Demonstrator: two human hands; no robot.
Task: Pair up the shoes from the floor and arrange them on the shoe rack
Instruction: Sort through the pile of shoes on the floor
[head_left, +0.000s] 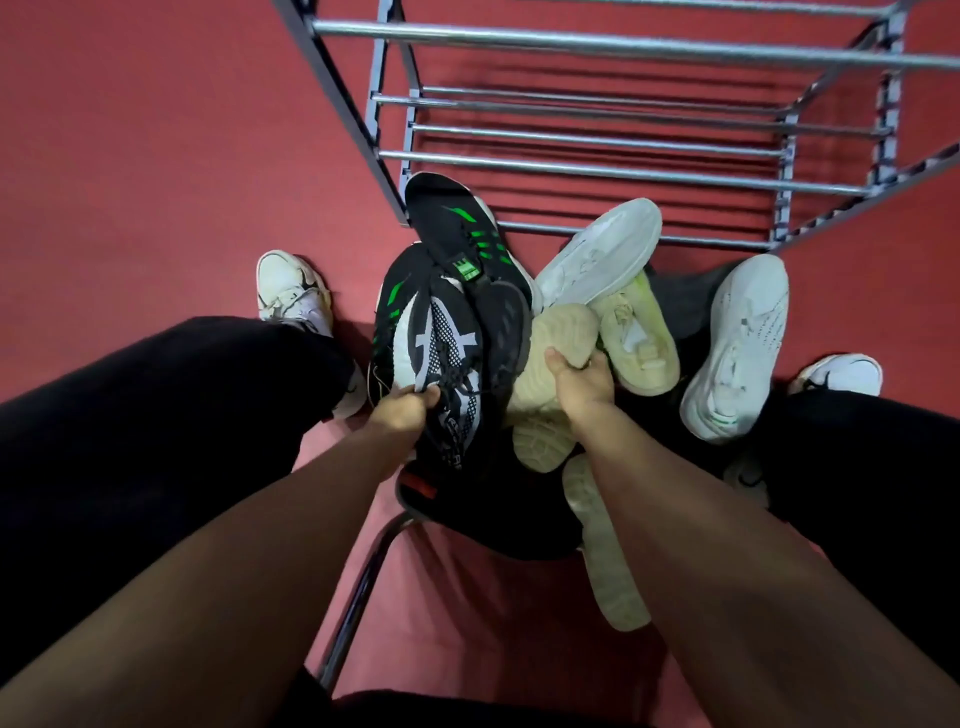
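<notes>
Sorting stage: left hand (402, 415) pinching black-and-white sneaker (441, 364), right hand (582, 387) gripping cream sneaker (550, 358), both in floor (156, 156) pile at empty shoe rack's (597, 166) front edge; mates next.

Two hands in a pile of shoes before a metal shoe rack (597, 130)

The left hand (400, 415) grips a black-and-white sneaker (441, 353) by its laces; the right hand (579, 387) holds a beige shoe (558, 332) turned sole-up. Around them on the red floor (156, 156) lie black sneakers with green stripes (457, 228), a pale yellow-green shoe (639, 332) and white sneakers (737, 353) — all just beside the rack's lowest bars.
</notes>
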